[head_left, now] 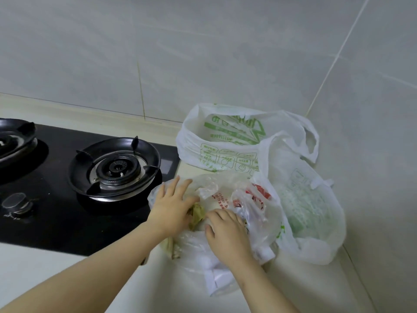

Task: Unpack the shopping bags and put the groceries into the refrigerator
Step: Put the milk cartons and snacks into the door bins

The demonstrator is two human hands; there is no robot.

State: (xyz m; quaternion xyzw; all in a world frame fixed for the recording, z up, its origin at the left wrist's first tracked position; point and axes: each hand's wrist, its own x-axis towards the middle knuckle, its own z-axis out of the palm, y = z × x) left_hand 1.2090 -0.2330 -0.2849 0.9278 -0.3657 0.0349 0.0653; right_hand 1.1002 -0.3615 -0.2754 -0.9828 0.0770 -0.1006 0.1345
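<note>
Near bag [259, 222], greens [197, 214] inside, lies on the counter [293, 290] right of the stove [56, 222]; left hand [171, 206] presses it, fingers spread; right hand [228, 236] curls into it, hold unclear.

head view | faces forward-down | near, over counter [300, 288] corner

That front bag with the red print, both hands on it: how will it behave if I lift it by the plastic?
The front bag looks thin and crumpled, so it will likely sag, not hold shape. It holds leafy greens, so it is probably light. Its glossy film may slip in a loose grip.
</note>
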